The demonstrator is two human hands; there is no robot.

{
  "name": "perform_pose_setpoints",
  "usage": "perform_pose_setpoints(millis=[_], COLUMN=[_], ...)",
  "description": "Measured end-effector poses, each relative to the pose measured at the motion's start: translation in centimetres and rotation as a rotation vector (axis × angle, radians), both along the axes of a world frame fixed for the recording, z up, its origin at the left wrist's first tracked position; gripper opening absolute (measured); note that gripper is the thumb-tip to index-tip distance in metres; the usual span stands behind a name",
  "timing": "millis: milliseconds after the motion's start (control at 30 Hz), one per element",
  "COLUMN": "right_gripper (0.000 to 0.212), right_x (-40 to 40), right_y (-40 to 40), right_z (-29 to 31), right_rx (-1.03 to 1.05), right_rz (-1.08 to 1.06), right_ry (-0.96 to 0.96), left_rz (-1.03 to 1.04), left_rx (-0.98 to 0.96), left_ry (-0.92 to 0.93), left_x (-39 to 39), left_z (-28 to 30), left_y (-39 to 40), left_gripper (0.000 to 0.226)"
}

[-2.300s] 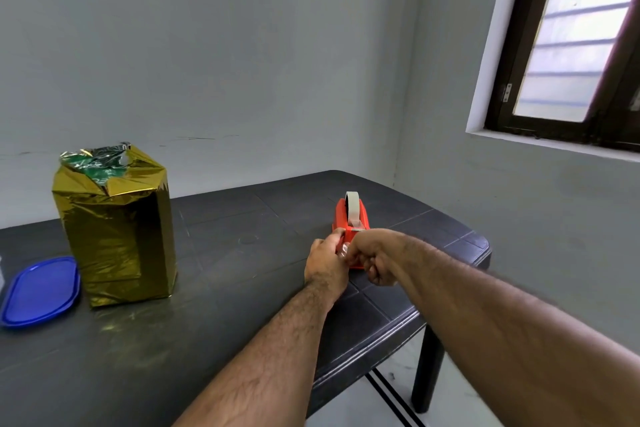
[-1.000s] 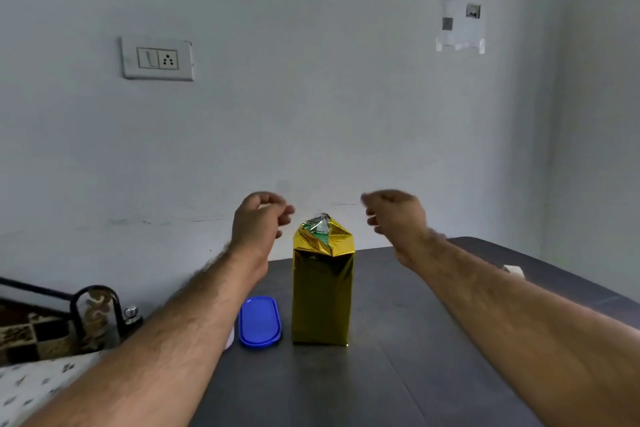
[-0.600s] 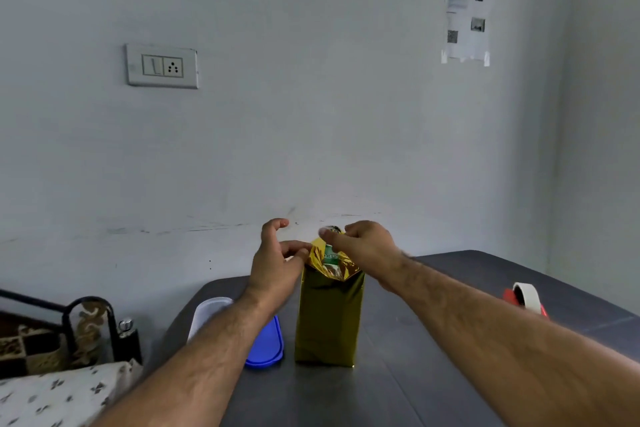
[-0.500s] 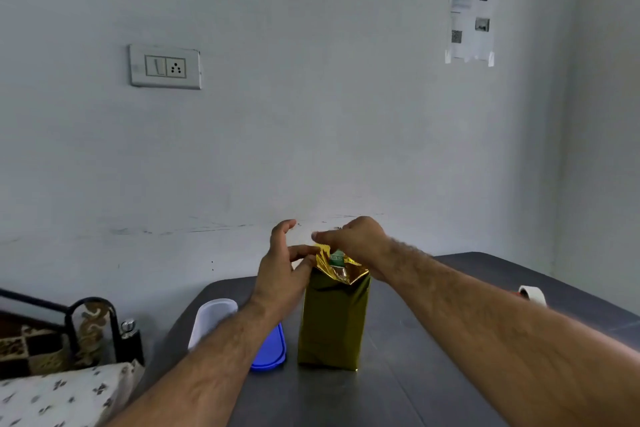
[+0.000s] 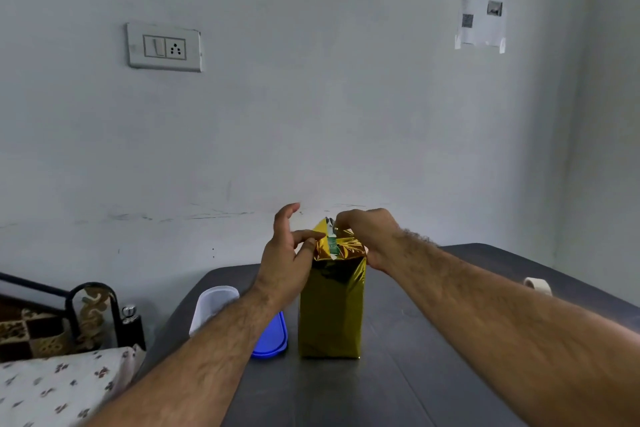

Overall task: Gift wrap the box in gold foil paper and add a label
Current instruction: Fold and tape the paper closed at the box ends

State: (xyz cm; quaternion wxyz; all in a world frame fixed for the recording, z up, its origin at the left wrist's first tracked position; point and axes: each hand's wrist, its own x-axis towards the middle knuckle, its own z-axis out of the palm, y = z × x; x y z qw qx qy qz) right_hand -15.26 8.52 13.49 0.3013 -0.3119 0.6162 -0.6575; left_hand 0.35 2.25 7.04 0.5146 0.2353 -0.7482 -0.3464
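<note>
We saw the tall box (image 5: pixel 330 305), wrapped in gold foil paper (image 5: pixel 343 248), standing upright near the middle of the dark surface (image 5: pixel 398 392). The foil at its top was gathered but not flat, and a strip of green and white packaging showed in the gap; its print was too small for us to read. Our left hand (image 5: pixel 287 263) rested against the upper left corner of the box, thumb and a finger or two pressing the foil there while the other fingers stood straight and raised. Our right hand (image 5: pixel 370 236) came over the top from the right, its fingers curled and pinching the foil at the peak. A blue lid (image 5: pixel 273 336) lay just left of the box, with a white container (image 5: pixel 214 302) beyond it, partly hidden by the left forearm. A roll of tape (image 5: pixel 537 285) sat well to the right. On the wall hung a switch plate (image 5: pixel 164 47) and a printed sheet (image 5: pixel 481 5), its text illegible to us.
</note>
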Motion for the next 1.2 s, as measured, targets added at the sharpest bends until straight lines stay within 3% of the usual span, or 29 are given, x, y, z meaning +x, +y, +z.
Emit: perform_pose_setpoints(millis=[133, 367, 500, 633, 767, 900, 1033, 1100, 1200], right_gripper=[0.004, 0.025, 0.047, 0.063, 0.074, 0.074, 0.068, 0.068, 0.070], right_x=[-1.1, -3.5, -4.2, -4.2, -3.8, -3.6, -3.5, -3.4, -3.3], right_y=[0.3, 1.1, 1.6, 1.3, 0.7, 0.5, 0.1, 0.2, 0.2], right_z=[-0.2, -2.2, -3.1, -3.6, -4.0, -4.1, -4.7, -4.8, -4.8], right_rx=[-0.068, 0.000, 0.049, 0.069, 0.064, 0.069, 0.042, 0.040, 0.042], right_rz=[0.018, 0.238, 0.394, 0.460, 0.424, 0.371, 0.339, 0.343, 0.362], right_ry=[0.082, 0.692, 0.563, 0.574, 0.581, 0.581, 0.545, 0.548, 0.556], left_rz=[-0.026, -0.064, -0.113, -0.188, -0.221, -0.319, -0.245, -0.210, -0.188], left_rx=[-0.007, -0.010, 0.020, -0.006, -0.042, 0.080, 0.146, 0.216, 0.321], left_ry=[-0.038, -0.178, -0.187, -0.191, -0.160, -0.131, -0.004, -0.056, -0.229], left_x=[-0.7, -0.5, 0.0, 0.3, 0.2, 0.6, 0.6, 0.4, 0.0], left_z=[-0.2, 0.3, 0.7, 0.9, 0.8, 1.5, 4.5, 6.4, 9.1], left_y=[0.1, 0.5, 0.1, 0.1, 0.0, 0.2, 0.4, -0.3, -1.6], left_gripper=[0.072, 0.094, 0.090, 0.085, 0.081, 0.079, 0.037, 0.020, 0.017])
